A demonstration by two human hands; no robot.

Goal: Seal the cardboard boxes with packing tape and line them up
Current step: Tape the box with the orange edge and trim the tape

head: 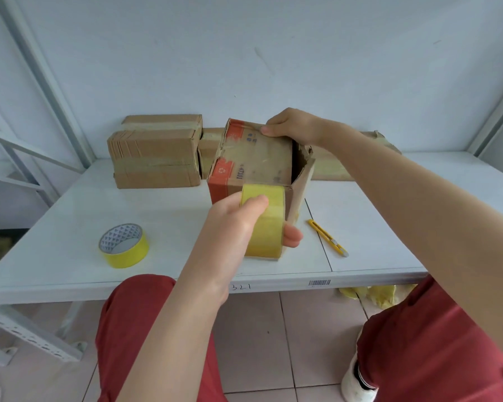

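A worn brown cardboard box with orange-red printed bands stands at the centre of the frame on the smooth white table. Its top flap is scuffed and creased and carries dark print. The flap on the right stands up with a torn, ragged edge, leaving a dark gap into the box. The right hand grips the far top edge, fingers curled over it and thumb pressed on the flap. The left hand grips a roll of translucent pale-yellow packing tape, thumb on top and fingertips underneath, holding it against the box's near face by the right corner. The roll looks glossy and cloudy.

At the lower left, a bright yellow tape roll with a grey triangle-patterned core lies flat on the table. Just right of the box lies a slim yellow utility knife, set at a slant. Toward the upper left, two taped brown cardboard boxes are stacked against the pale wall, their sides ribbed and dented. More taped cardboard shows behind the held box and the right forearm.
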